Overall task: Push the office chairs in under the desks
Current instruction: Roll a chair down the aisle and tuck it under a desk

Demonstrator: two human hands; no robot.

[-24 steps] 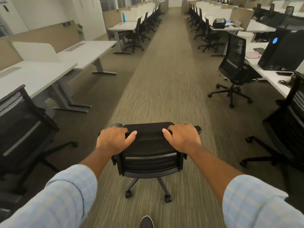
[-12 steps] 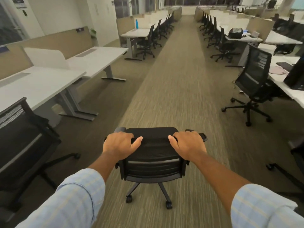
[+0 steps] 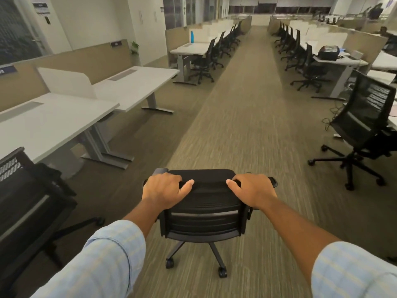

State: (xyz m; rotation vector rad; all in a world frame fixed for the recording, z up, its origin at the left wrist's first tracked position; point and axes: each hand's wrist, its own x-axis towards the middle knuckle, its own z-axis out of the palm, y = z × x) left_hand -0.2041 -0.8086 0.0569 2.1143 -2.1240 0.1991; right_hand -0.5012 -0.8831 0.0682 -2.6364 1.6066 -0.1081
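Observation:
A black mesh office chair [image 3: 205, 214] on castors stands in the middle of the carpeted aisle, its back towards me. My left hand [image 3: 164, 191] grips the top left of the backrest, and my right hand [image 3: 252, 190] grips the top right. Two white desks [image 3: 53, 123] stand along the left with no chair in front of them. Another black chair [image 3: 28, 209] sits at the near left beside the closest desk. A third black chair [image 3: 363, 134] stands pulled out from the desks on the right.
Rows of desks with tucked-in chairs [image 3: 217, 50] line both sides of the aisle further ahead. A blue bottle [image 3: 192, 36] stands on a left desk. A dark bag [image 3: 327, 52] lies on a right desk. Cables [image 3: 330, 117] trail on the floor at right.
The chair and I have rolled forward along the aisle. The left desks and the right-hand chair are nearer, and my view has tilted up. Both hands keep the same grip.

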